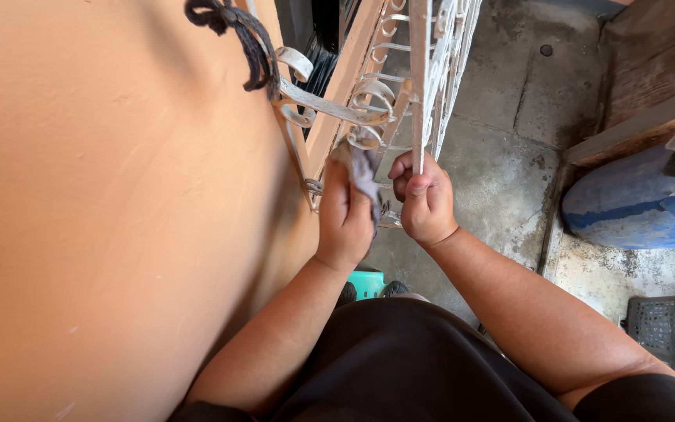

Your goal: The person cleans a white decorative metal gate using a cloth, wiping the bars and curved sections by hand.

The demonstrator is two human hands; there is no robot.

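The left hand [344, 212] presses a grey rag [362, 168] against the lower scrollwork of a white wrought-iron grille [423, 70], fingers clenched around the cloth. The right hand [426, 199] grips one vertical bar, steadying the grille. The step in hand looks like wiping the curls; the next pass likely calls for working the rag into the tight loops. An orange wall [119, 211] crowds the left; open concrete floor [501, 180] lies to the right, a blue drum [634, 207] beyond.

Home's outdoor yard, orange plastered wall [103, 219], white scrolled iron gate [423, 70], stained concrete floor [501, 180]
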